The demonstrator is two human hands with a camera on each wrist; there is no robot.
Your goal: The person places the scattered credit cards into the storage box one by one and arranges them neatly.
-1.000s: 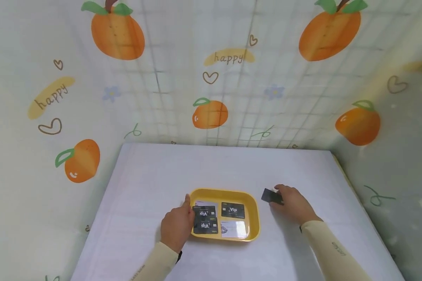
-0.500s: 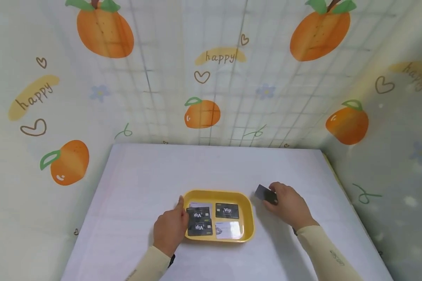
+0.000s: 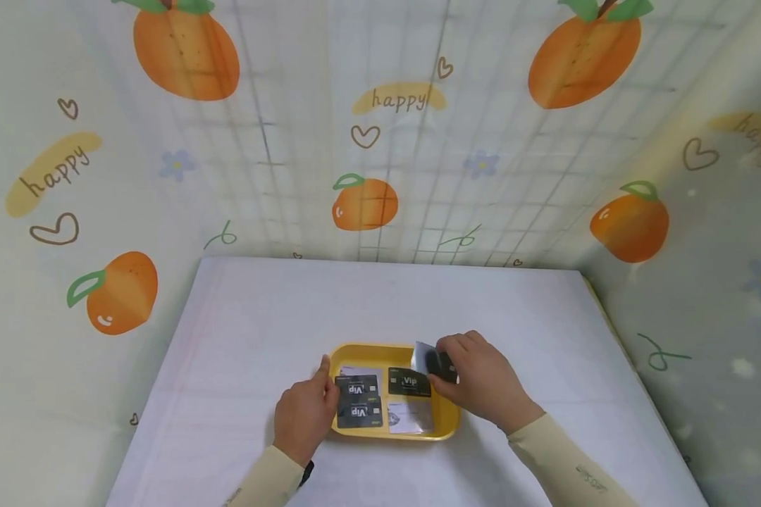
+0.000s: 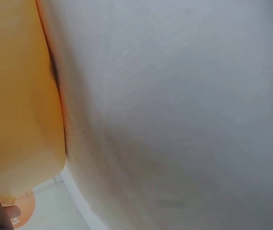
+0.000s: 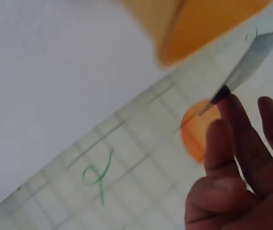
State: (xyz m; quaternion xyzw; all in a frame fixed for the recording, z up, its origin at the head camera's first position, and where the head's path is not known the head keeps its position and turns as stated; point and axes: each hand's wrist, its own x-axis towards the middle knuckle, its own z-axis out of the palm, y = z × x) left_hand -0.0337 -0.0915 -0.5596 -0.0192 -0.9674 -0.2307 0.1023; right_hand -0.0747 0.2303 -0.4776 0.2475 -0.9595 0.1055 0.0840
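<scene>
My right hand (image 3: pixel 485 384) pinches a dark card (image 3: pixel 426 358) by its right end, above the right rear of a yellow tray (image 3: pixel 370 351). The right wrist view shows that card (image 5: pixel 246 62) nearly edge-on between fingers and thumb. My left hand (image 3: pixel 304 419) holds the tray's left rim, its index finger stretched along the edge. Two black Vip cards (image 3: pixel 359 412) overlap at the left in the tray, partly covering a pale card (image 3: pixel 360 371). Another black Vip card (image 3: pixel 409 383) lies at the right, with a white card (image 3: pixel 409 417) in front of it.
The tray stands on a white table (image 3: pixel 279 303). A curtain (image 3: pixel 292 141) printed with oranges, hearts and "happy" hangs behind and at both sides. In the left wrist view the tray's yellow outer wall (image 4: pixel 21 105) fills the left.
My right hand has carried the dark card leftward, from beside the tray to above its right rear. My left hand stays at the tray's left rim. The head view has shifted slightly.
</scene>
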